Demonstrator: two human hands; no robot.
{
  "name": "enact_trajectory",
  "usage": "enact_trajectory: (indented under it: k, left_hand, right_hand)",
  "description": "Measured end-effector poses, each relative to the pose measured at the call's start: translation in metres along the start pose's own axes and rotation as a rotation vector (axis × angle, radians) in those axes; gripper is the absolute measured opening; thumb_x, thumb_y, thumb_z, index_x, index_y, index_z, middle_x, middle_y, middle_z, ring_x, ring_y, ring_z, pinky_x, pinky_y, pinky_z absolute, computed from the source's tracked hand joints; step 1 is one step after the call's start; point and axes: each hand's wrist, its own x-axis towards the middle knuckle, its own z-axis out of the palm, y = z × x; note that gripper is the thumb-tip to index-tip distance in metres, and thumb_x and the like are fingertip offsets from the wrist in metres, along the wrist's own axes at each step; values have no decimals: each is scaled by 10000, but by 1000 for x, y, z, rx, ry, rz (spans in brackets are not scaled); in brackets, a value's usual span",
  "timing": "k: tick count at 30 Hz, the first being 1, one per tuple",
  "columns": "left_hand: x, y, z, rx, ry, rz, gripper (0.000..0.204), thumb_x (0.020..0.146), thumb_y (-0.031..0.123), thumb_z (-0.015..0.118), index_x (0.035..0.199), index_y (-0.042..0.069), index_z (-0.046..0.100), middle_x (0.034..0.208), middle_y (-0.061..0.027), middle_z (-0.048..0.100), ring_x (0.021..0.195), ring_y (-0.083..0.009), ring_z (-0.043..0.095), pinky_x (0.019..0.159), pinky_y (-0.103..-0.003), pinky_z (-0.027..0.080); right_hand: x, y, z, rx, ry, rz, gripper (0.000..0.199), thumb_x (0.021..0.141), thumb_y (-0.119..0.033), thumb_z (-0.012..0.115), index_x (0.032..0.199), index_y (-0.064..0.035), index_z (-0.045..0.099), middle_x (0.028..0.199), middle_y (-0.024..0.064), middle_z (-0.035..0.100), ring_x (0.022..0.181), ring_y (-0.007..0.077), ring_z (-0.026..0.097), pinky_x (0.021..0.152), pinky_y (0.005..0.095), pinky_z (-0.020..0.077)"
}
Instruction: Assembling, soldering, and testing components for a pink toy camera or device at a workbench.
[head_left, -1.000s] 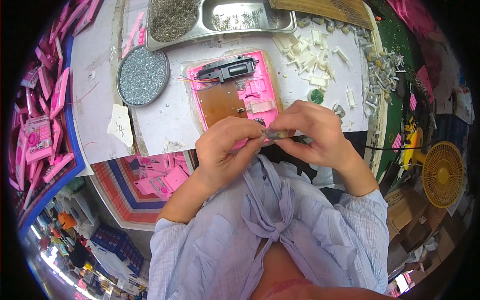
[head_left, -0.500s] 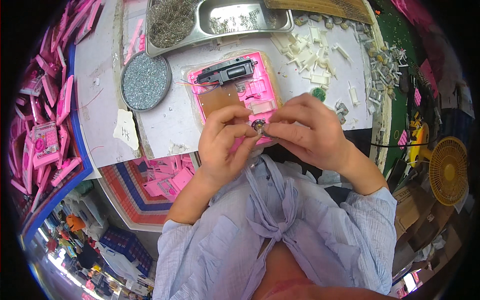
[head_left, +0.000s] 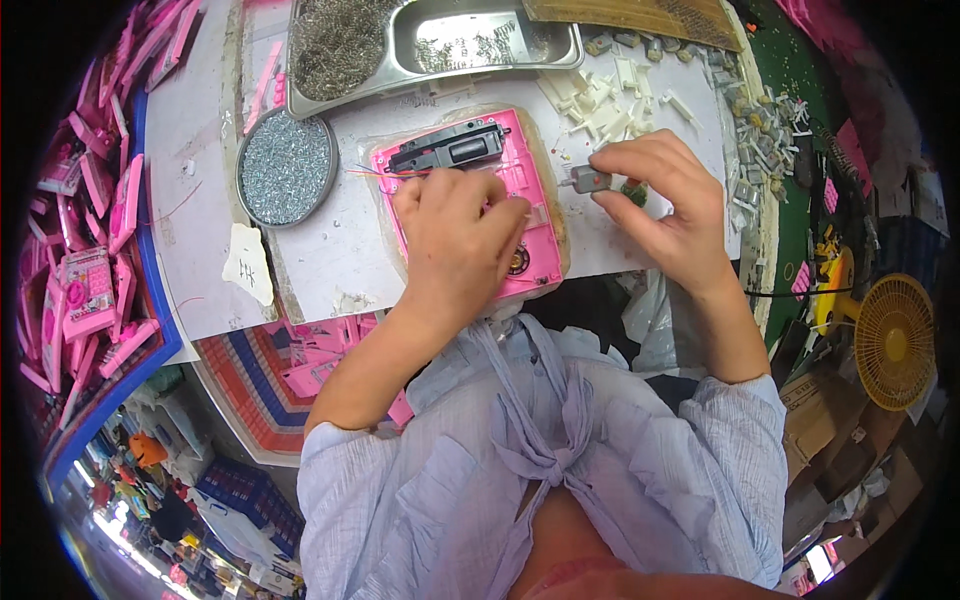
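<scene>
My right hand (head_left: 665, 200) pinches a small grey motor (head_left: 590, 180) just right of the pink toy housing (head_left: 520, 170), its long axis pointing leftward at it, while my left hand (head_left: 455, 235) presses flat, fingers together, on that housing.
</scene>
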Motion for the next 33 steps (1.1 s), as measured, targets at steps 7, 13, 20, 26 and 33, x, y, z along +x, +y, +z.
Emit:
enact_trajectory:
  k: [7, 13, 20, 26, 33]
  left_hand:
    - [-48, 0, -21, -1, -107, 9, 295, 720, 155, 805, 1013, 182, 778, 1059, 19, 668, 919, -198, 570, 851, -373, 384]
    - [-45, -23, -29, -181, 73, -113, 396, 751, 165, 820, 1133, 106, 735, 1252, -126, 610, 1127, -281, 562, 997, -448, 388]
    - [-41, -52, -35, 208, 78, -223, 391, 795, 194, 792, 1156, 94, 679, 1022, -65, 636, 984, -242, 577, 927, -427, 332]
    - [-57, -34, -30, 164, 96, -115, 209, 772, 155, 802, 968, 136, 730, 838, 22, 618, 842, -185, 568, 847, -403, 306]
    - [-59, -31, -27, 125, 175, -111, 191, 753, 148, 813, 928, 136, 739, 806, 37, 615, 796, -163, 564, 816, -391, 293]
  right_hand:
    - [22, 12, 34, -2, -193, -62, 261, 757, -111, 790, 1012, -78, 745, 1078, 64, 692, 1055, 301, 566, 915, 391, 484]
    - [32, 10, 41, -104, -244, -20, 226, 741, -119, 795, 958, -69, 753, 1159, 73, 644, 1137, 326, 513, 983, 408, 452]
    - [35, 5, 44, -194, -264, -45, 202, 747, -110, 782, 938, -55, 749, 1180, 104, 625, 1146, 333, 507, 990, 415, 452]
    - [39, -2, 43, -259, -287, -84, 201, 742, -100, 779, 935, -64, 735, 1170, 95, 626, 1132, 336, 510, 975, 424, 469]
    - [55, -21, 77, -195, -215, -362, 288, 669, -85, 799, 946, -103, 723, 1163, 69, 646, 1125, 342, 546, 919, 433, 506]
